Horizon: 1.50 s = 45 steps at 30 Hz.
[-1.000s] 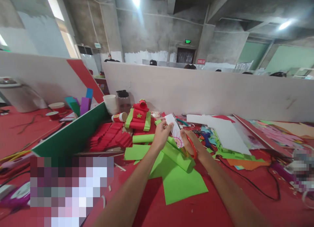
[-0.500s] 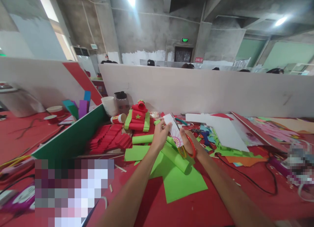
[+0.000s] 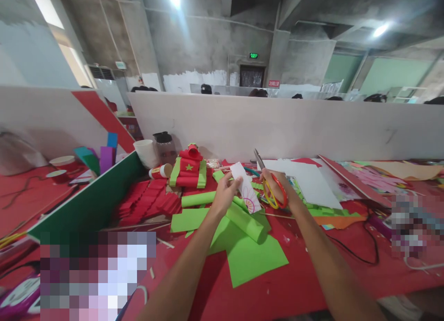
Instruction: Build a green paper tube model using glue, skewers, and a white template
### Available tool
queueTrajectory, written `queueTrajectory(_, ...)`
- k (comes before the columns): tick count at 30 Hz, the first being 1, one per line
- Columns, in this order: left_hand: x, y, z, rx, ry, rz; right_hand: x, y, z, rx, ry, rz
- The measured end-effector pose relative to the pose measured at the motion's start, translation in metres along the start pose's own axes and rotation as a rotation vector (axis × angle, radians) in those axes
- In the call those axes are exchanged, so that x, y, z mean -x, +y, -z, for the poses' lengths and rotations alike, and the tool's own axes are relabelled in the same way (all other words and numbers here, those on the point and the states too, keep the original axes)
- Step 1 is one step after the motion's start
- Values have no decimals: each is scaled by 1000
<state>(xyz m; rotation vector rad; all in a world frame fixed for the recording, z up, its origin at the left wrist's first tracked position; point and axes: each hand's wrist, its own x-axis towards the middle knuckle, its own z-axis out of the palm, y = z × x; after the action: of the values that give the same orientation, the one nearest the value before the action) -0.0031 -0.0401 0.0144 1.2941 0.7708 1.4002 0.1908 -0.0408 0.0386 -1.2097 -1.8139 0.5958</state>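
My left hand (image 3: 225, 191) pinches a small white paper piece (image 3: 245, 187) with a pink fan-like print at its lower end. My right hand (image 3: 277, 188) grips red-and-yellow-handled scissors (image 3: 269, 184), blades pointing up and away, a little to the right of the paper and apart from it. Both hands hover above green paper rolls (image 3: 243, 219) and flat green sheets (image 3: 256, 258) on the red table (image 3: 305, 288).
A red and green paper model with a yellow star (image 3: 188, 168) stands behind the hands, beside red folded strips (image 3: 149, 198), a white cup (image 3: 145, 152) and a dark jar (image 3: 164, 145). White sheets (image 3: 305, 177) and coloured scraps lie right. A black cable (image 3: 360, 251) loops right. A green board (image 3: 93, 200) runs left.
The scissors have come away from the white paper and moved right and up, blades now raised. The left hand still holds the paper. The view has shifted slightly.
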Motion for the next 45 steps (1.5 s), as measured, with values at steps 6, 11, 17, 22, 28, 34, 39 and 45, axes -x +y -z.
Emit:
queueTrajectory(6, -1, -1, 1, 6, 2, 5, 3, 3, 8, 71, -125, -15)
queueTrajectory(11, -1, -1, 2, 80, 46, 23, 5, 1, -10, 79, -185, 134)
queueTrajectory(17, -3, -2, 4, 174, 134, 32, 7, -2, -15, 73, -234, 108)
queueTrajectory(22, -6, -2, 11, 161, 188, -27, 7, 2, 17, 223, -327, -25)
queueTrajectory(28, -12, -6, 23, 79, 404, -86, 11, 28, 57, 441, -540, -218)
queueTrajectory(34, -14, -12, 27, 72, 405, -127, 18, 46, 67, 529, -751, -374)
queueTrajectory(39, -13, -13, 27, 73, 385, -143, 21, 36, 61, 611, -802, -410)
queueTrajectory(45, -15, -14, 31, 45, 357, -130, 20, 32, 55, 693, -863, -441)
